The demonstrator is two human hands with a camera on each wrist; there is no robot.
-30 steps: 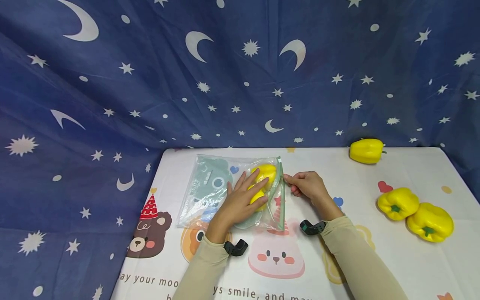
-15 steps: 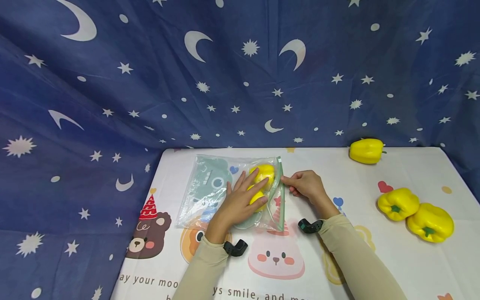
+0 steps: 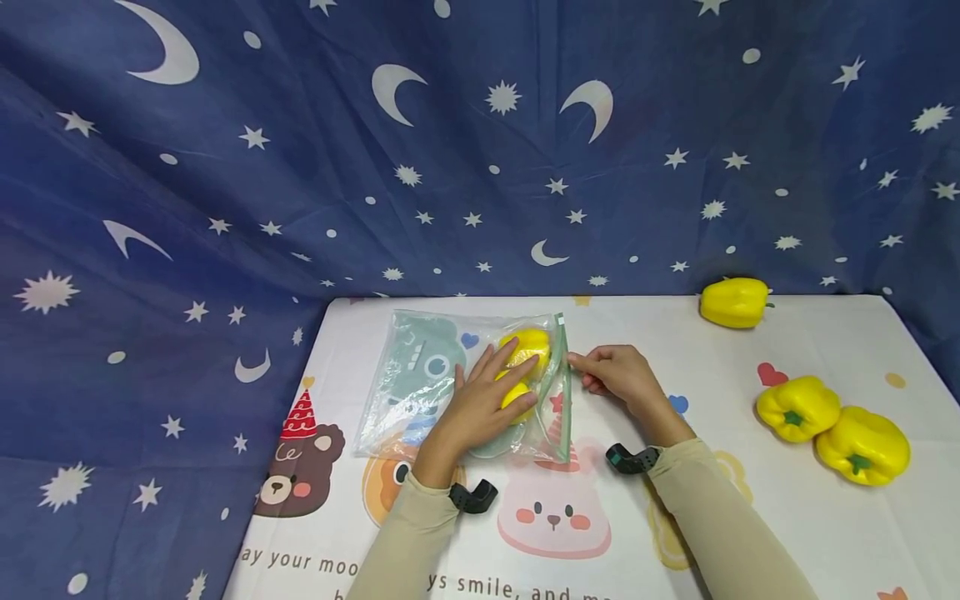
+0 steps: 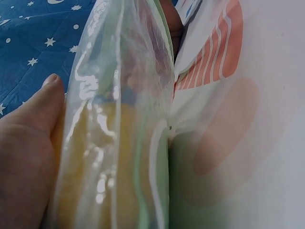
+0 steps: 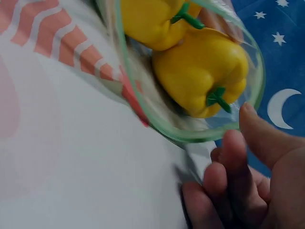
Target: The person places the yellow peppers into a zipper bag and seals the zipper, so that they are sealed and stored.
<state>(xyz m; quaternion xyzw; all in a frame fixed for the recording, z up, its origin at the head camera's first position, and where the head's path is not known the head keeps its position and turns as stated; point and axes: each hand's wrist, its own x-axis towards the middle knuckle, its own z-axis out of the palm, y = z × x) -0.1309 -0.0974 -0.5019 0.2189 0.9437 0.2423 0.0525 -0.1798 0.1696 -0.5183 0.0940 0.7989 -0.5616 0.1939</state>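
Note:
A clear zip-lock bag [image 3: 483, 329] with a green zip edge lies flat on the printed tablecloth, its mouth toward the right. Inside, close to the mouth, are two yellow bell peppers [image 3: 534, 342] with green stems, which show plainly through the gaping rim in the right wrist view. My left hand [image 3: 480, 408] rests on the bag with fingers spread, pressing over the peppers and partly covering them. With thumb and index finger, my right hand [image 3: 618, 375] pinches the bag's green rim [image 5: 190, 136]; its other fingers are curled below.
At the back right of the table a yellow bell pepper [image 3: 735, 302] lies on its side. Two more, a nearer one [image 3: 862, 446] and its neighbour [image 3: 798, 408], sit together at the right. A dark blue curtain [image 3: 480, 150] with moons and stars hangs behind the table.
Hardly anything differs. The peppers in the bag have shifted very slightly left, and the right hand has stayed at the rim with only small movements. The left hand has kept its place.

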